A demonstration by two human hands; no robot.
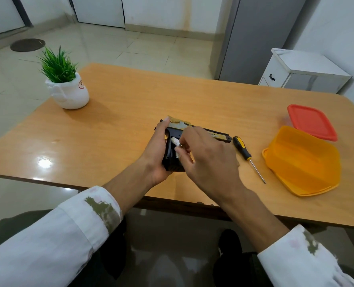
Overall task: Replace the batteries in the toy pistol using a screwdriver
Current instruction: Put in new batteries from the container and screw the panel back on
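Note:
A black and gold toy pistol (177, 129) lies on its side at the middle of the wooden table (130, 100), barrel pointing right. My left hand (158, 150) grips its black handle from the left. My right hand (205, 156) hovers over the handle, thumb and fingers pinching a small white battery (175, 141) at the open battery compartment. A screwdriver (247, 156) with a black and yellow handle lies on the table just right of my right hand, tip pointing toward me.
An orange plastic container (302, 160) sits at the right, with its red lid (311, 122) behind it. A small potted plant in a white pot (68, 92) stands at the far left corner. A white cabinet (302, 73) stands beyond the table.

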